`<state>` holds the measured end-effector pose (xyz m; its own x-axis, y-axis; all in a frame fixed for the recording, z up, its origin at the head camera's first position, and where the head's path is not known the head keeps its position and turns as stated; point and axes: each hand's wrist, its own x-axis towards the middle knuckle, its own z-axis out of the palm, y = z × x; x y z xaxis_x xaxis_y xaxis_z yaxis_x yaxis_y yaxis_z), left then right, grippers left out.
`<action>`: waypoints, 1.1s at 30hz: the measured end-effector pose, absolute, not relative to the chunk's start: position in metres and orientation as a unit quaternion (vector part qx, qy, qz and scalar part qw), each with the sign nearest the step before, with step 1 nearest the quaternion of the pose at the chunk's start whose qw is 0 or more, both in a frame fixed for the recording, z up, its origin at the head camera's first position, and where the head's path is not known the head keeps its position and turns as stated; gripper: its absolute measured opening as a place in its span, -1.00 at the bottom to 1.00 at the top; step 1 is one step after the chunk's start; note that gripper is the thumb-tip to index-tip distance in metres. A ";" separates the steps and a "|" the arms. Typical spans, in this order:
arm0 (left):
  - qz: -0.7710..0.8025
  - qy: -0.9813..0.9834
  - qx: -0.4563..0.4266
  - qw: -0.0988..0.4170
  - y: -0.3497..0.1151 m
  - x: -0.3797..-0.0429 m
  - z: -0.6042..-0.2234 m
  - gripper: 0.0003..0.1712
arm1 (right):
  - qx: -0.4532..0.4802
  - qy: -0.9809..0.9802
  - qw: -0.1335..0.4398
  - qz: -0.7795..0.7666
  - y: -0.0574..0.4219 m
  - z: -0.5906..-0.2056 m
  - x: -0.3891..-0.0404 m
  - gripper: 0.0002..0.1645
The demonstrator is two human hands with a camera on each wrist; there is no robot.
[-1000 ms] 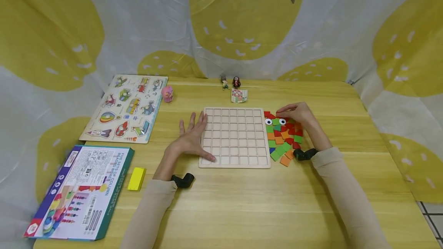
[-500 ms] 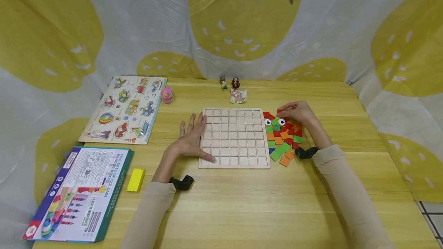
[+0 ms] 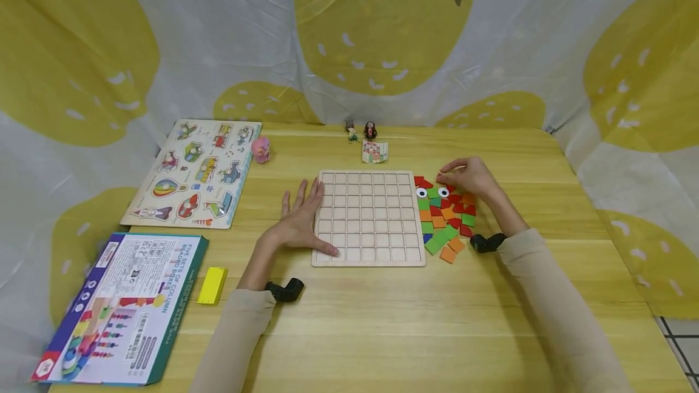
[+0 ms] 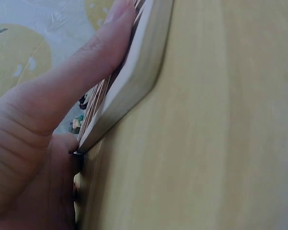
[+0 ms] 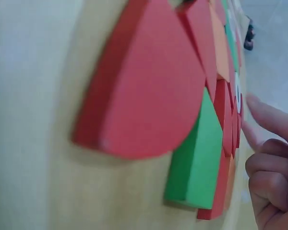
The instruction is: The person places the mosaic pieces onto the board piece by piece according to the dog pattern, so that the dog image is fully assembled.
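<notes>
A wooden grid board [image 3: 368,264] with raised square cells lies flat on the table. My left hand [image 3: 295,223] is spread along its left side, fingertips at the upper left edge and thumb over the lower left corner. In the left wrist view, the thumb [image 4: 72,79] rests across the board's rim [image 4: 139,62]. My right hand [image 3: 474,176] is over the far side of a pile of coloured pieces, thumb and forefinger pinching a red tile [image 3: 441,179]. The right wrist view shows a rounded red piece [image 5: 153,81] and a green piece [image 5: 197,158] close up.
Orange tiles [image 3: 448,254] and two round eye pieces [image 3: 443,193] are in the pile. A pattern card [image 3: 375,151] and two figurines [image 3: 370,131] stand behind the board. At left are a picture puzzle [image 3: 191,174], pink toy [image 3: 261,150], printed box [image 3: 120,308] and yellow block [image 3: 212,285].
My right hand has shifted slightly right, with the red tile at its fingertips. The left hand keeps its place on the board. The head view has drifted a little.
</notes>
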<state>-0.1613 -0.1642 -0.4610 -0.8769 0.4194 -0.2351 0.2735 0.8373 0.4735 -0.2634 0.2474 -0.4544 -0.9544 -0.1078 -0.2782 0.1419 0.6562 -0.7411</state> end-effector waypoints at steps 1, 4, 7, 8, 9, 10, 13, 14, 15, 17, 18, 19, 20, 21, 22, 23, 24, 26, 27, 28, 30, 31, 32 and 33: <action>0.219 0.944 0.184 0.167 -0.164 -0.161 -0.461 0.76 | 0.012 0.893 0.155 -0.422 0.248 -0.454 -0.263 -0.56; 0.222 0.943 0.184 0.165 -0.164 -0.162 -0.462 0.76 | 0.018 0.884 0.161 -0.439 0.248 -0.454 -0.261 -0.52; 0.226 0.942 0.185 0.165 -0.164 -0.162 -0.464 0.76 | 0.014 0.884 0.155 -0.442 0.247 -0.453 -0.261 -0.54; 0.226 0.942 0.185 0.164 -0.164 -0.163 -0.464 0.76 | 0.013 0.884 0.152 -0.441 0.247 -0.453 -0.260 -0.55; 0.227 0.942 0.186 0.163 -0.164 -0.163 -0.464 0.76 | 0.010 0.885 0.150 -0.440 0.246 -0.453 -0.260 -0.55; 0.225 0.942 0.186 0.163 -0.164 -0.163 -0.464 0.76 | 0.008 0.886 0.148 -0.439 0.246 -0.453 -0.260 -0.56; 0.225 0.942 0.186 0.163 -0.164 -0.163 -0.464 0.77 | 0.008 0.890 0.141 -0.433 0.245 -0.454 -0.259 -0.56; 0.225 0.942 0.187 0.162 -0.164 -0.163 -0.464 0.77 | 0.009 0.891 0.139 -0.432 0.245 -0.454 -0.259 -0.56; 0.225 0.943 0.187 0.162 -0.164 -0.163 -0.464 0.78 | 0.011 0.891 0.137 -0.434 0.245 -0.454 -0.258 -0.56; 0.226 0.942 0.187 0.161 -0.163 -0.163 -0.464 0.78 | 0.016 0.890 0.134 -0.435 0.245 -0.455 -0.257 -0.57; 0.226 0.943 0.188 0.159 -0.163 -0.163 -0.464 0.77 | 0.017 0.889 0.134 -0.438 0.245 -0.455 -0.257 -0.56; 0.225 0.943 0.188 0.157 -0.163 -0.163 -0.464 0.77 | 0.016 0.888 0.135 -0.440 0.245 -0.455 -0.256 -0.56; 0.223 0.944 0.188 0.157 -0.162 -0.163 -0.464 0.78 | 0.016 0.887 0.135 -0.442 0.245 -0.455 -0.256 -0.55; 0.221 0.944 0.187 0.157 -0.162 -0.162 -0.463 0.78 | 0.016 0.887 0.135 -0.442 0.245 -0.456 -0.256 -0.55; 0.221 0.945 0.186 0.157 -0.162 -0.162 -0.463 0.78 | 0.013 0.889 0.135 -0.437 0.245 -0.456 -0.256 -0.55; 0.219 0.945 0.186 0.156 -0.162 -0.162 -0.463 0.78 | 0.006 0.892 0.134 -0.432 0.245 -0.456 -0.256 -0.55; 0.219 0.945 0.185 0.156 -0.161 -0.162 -0.462 0.78 | -0.002 0.896 0.133 -0.423 0.244 -0.455 -0.256 -0.56; 0.220 0.945 0.184 0.157 -0.162 -0.162 -0.464 0.78 | -0.014 0.905 0.125 -0.406 0.244 -0.454 -0.257 -0.60; 0.224 0.944 0.185 0.156 -0.162 -0.162 -0.464 0.77 | -0.019 0.909 0.122 -0.399 0.243 -0.453 -0.258 -0.61; 0.227 0.943 0.186 0.156 -0.162 -0.162 -0.464 0.77 | -0.026 0.912 0.117 -0.392 0.242 -0.452 -0.258 -0.62; 0.231 0.942 0.187 0.155 -0.163 -0.162 -0.466 0.77 | -0.030 0.909 0.117 -0.398 0.237 -0.447 -0.259 -0.62; 0.232 0.942 0.187 0.154 -0.164 -0.162 -0.466 0.77 | -0.028 0.902 0.122 -0.412 0.232 -0.444 -0.258 -0.62; 0.234 0.942 0.187 0.154 -0.164 -0.161 -0.465 0.77 | -0.029 0.895 0.128 -0.426 0.226 -0.442 -0.258 -0.62; 0.235 0.941 0.187 0.153 -0.164 -0.161 -0.465 0.77 | -0.029 0.890 0.133 -0.436 0.217 -0.440 -0.257 -0.62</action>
